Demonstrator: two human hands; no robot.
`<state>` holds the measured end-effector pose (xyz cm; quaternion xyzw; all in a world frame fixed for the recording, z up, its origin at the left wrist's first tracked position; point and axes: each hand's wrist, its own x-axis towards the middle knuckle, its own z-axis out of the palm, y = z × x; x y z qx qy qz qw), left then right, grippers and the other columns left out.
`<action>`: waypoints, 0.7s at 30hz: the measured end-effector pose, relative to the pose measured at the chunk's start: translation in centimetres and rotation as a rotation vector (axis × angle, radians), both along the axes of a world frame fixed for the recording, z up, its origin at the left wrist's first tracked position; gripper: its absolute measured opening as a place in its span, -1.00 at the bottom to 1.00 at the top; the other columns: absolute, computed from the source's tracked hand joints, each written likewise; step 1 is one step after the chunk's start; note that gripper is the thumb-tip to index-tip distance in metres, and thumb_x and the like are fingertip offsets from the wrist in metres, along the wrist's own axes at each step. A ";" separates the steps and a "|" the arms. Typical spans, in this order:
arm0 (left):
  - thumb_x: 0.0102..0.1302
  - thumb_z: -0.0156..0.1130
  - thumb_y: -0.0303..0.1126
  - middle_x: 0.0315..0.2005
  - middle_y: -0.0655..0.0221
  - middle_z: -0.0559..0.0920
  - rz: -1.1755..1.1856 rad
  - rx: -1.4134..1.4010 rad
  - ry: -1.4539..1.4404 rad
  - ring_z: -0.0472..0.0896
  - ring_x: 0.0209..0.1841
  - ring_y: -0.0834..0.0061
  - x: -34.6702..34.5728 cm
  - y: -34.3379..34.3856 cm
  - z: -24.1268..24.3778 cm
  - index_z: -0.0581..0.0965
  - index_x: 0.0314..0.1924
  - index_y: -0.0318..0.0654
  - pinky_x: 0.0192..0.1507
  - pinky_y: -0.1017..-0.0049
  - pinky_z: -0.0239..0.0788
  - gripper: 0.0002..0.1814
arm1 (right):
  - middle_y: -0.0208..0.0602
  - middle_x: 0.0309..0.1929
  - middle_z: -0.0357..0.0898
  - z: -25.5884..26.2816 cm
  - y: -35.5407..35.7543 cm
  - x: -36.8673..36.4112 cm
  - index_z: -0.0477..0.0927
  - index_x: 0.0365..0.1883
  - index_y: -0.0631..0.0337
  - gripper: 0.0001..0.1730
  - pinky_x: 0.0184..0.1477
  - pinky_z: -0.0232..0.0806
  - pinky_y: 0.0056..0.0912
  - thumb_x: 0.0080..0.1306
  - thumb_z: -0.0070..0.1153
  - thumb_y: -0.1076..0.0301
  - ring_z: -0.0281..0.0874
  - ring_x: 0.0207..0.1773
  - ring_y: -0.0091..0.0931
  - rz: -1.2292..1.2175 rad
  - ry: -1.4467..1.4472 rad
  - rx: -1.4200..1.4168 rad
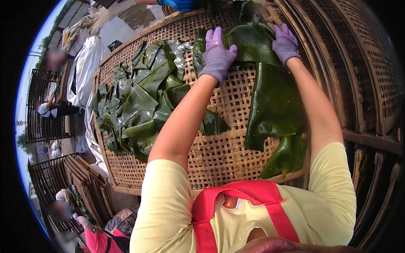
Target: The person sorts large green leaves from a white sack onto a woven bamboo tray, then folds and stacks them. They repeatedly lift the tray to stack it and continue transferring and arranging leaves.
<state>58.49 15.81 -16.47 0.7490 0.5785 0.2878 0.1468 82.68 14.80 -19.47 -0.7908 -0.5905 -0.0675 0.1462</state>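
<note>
My left hand (218, 52), in a purple-coated knit glove, lies with fingers spread over a narrow strip of dark green kelp (198, 52). Right of it is a broad, glossy kelp sheet (250, 44) on a woven bamboo tray (218, 158). At that sheet's right edge rests my right hand (285, 44), gloved alike; its thumb is hidden, so its grip is unclear. Nearer to me lie a long flat kelp sheet (275, 107) and a smaller piece (284, 156). A heap of folded wet kelp (139, 95) covers the tray's left side.
A blue-gloved hand (178, 3) of another person shows at the far edge. Slatted woven trays stand in a rack (351, 63) close on my right. White sheeting (90, 69) hangs left of the tray. Other people work near stacked trays (88, 186) at lower left.
</note>
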 end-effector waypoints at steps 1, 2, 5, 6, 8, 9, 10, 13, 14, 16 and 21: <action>-0.04 0.50 -0.12 0.28 -0.05 0.28 0.044 0.109 0.119 0.30 0.31 0.01 -2.0 -0.5 0.8 0.23 0.34 -0.20 0.29 0.27 0.25 -0.03 | -0.07 0.39 0.21 1.4 -1.2 -0.6 0.38 0.24 -0.04 -0.42 0.30 0.17 -0.06 0.20 0.09 0.31 0.22 0.38 -0.19 -0.016 0.039 0.074; -0.05 0.50 -0.07 0.29 -0.04 0.26 0.109 0.098 0.269 0.30 0.31 0.01 -4.1 -0.2 0.6 0.18 0.36 -0.18 0.26 0.24 0.27 0.01 | -0.09 0.37 0.23 1.2 -1.1 -1.0 0.38 0.25 0.00 -0.34 0.37 0.09 -0.08 0.13 0.20 0.27 0.19 0.39 -0.20 0.070 0.111 0.205; 0.04 0.48 -0.11 -0.15 0.14 0.62 0.211 -0.233 0.112 0.60 -0.05 0.23 -10.2 1.7 -1.3 0.49 0.05 -0.28 0.08 0.36 0.40 -0.37 | -0.07 0.21 0.46 4.2 -2.1 -8.9 0.33 0.30 0.12 -0.29 0.25 0.29 -0.24 0.17 0.21 0.21 0.44 0.21 -0.18 0.389 0.674 0.049; 0.07 0.46 -0.15 -0.23 0.22 0.62 0.177 -0.317 -0.125 0.60 -0.13 0.33 -11.0 1.8 -1.6 0.51 -0.03 -0.27 0.02 0.41 0.41 -0.47 | -0.03 0.17 0.48 3.4 -1.2 -11.4 0.32 0.29 0.23 -0.27 0.23 0.33 -0.26 0.18 0.24 0.19 0.49 0.17 -0.21 0.500 0.873 0.026; 0.13 0.43 -0.23 -0.37 0.40 0.63 0.103 -0.493 -0.598 0.59 -0.29 0.53 -12.5 1.0 -2.1 0.56 -0.19 -0.26 -0.09 0.52 0.43 -0.66 | 0.10 0.22 0.42 2.9 0.2 -16.0 0.25 0.33 0.35 -0.15 0.29 0.27 -0.28 0.16 0.29 0.14 0.43 0.25 -0.20 0.493 1.010 -0.076; 0.14 0.42 -0.30 -0.35 0.42 0.62 0.038 -0.527 -0.725 0.56 -0.29 0.56 -12.0 0.1 -1.5 0.54 -0.19 -0.27 -0.13 0.54 0.42 -0.69 | 0.17 0.26 0.36 0.8 2.1 -16.4 0.23 0.34 0.37 -0.09 0.31 0.25 -0.27 0.13 0.32 0.10 0.38 0.30 -0.17 0.397 0.956 -0.054; 0.15 0.40 -0.36 -0.34 0.44 0.60 -0.004 -0.558 -0.845 0.53 -0.29 0.60 -12.9 -1.4 -1.0 0.52 -0.19 -0.28 -0.16 0.55 0.41 -0.72 | 0.17 0.33 0.29 1.9 1.8 -18.1 0.20 0.36 0.38 -0.04 0.35 0.19 -0.27 0.12 0.33 0.05 0.30 0.36 -0.13 0.277 0.902 -0.182; 0.16 0.36 -0.49 -0.30 0.48 0.59 -0.186 -0.645 -1.247 0.52 -0.27 0.64 -16.3 -6.4 1.3 0.50 -0.17 -0.21 -0.14 0.59 0.40 -0.75 | -0.26 -0.11 0.61 3.2 -0.9 -21.5 0.50 0.12 0.20 -0.36 -0.16 0.41 -0.49 0.17 0.30 -0.01 0.57 -0.11 -0.47 0.357 1.339 -0.582; 0.16 0.34 -0.51 -0.28 0.46 0.60 -0.220 -0.671 -1.325 0.53 -0.25 0.64 -17.4 -8.0 2.6 0.50 -0.16 -0.22 -0.11 0.58 0.41 -0.75 | -0.34 -0.16 0.60 3.4 -3.1 -22.1 0.53 0.07 0.17 -0.51 -0.24 0.39 -0.56 0.27 0.21 0.07 0.56 -0.22 -0.53 0.438 1.620 -0.601; 0.17 0.32 -0.54 -0.25 0.43 0.61 -0.262 -0.682 -1.396 0.55 -0.21 0.62 -19.9 -11.2 4.3 0.48 -0.14 -0.24 -0.06 0.56 0.42 -0.74 | -0.39 -0.18 0.61 6.2 -8.5 -24.7 0.54 0.03 0.17 -0.65 -0.26 0.43 -0.57 0.36 0.11 0.19 0.57 -0.29 -0.56 0.557 2.048 -0.676; 0.22 0.25 -0.54 -0.17 0.37 0.61 -0.369 -0.569 -1.223 0.57 -0.15 0.53 -21.2 -16.2 5.5 0.45 -0.06 -0.26 0.01 0.49 0.42 -0.71 | -0.29 -0.10 0.61 7.4 -16.2 -26.7 0.49 0.07 0.30 -0.60 -0.05 0.50 -0.45 0.32 0.18 0.31 0.60 -0.15 -0.53 0.581 1.959 -0.183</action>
